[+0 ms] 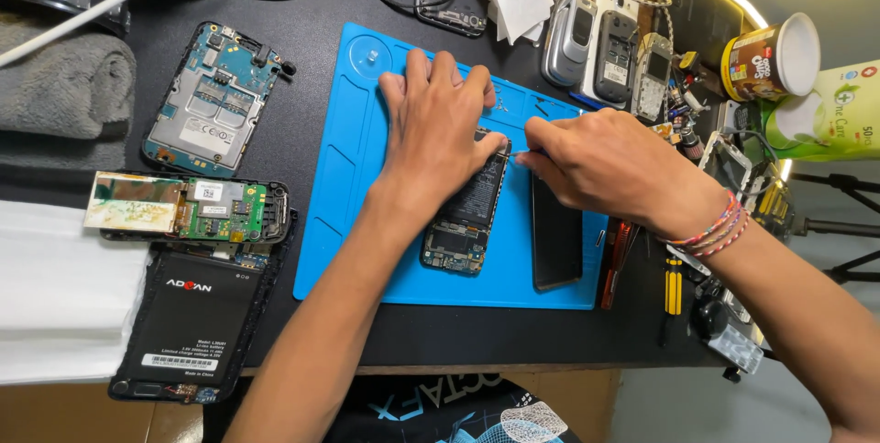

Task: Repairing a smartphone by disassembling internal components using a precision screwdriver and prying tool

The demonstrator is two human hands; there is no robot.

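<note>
An opened phone (463, 218) with its battery and circuit board showing lies on a blue work mat (348, 177). My left hand (435, 127) presses flat on the phone's upper part. My right hand (605, 164) pinches a thin metal tool (515, 156) whose tip touches the phone's right edge. Just right of the phone, a black phone panel (556, 241) rests on the mat, partly under my right hand.
Left of the mat are a bare blue circuit board (213, 99), a dismantled phone with a green board (197, 209) and a large black battery (188, 319). Old phones (600, 40) lie at the back right, with tools (674, 287), cups (775, 58) and a grey towel (60, 86) around.
</note>
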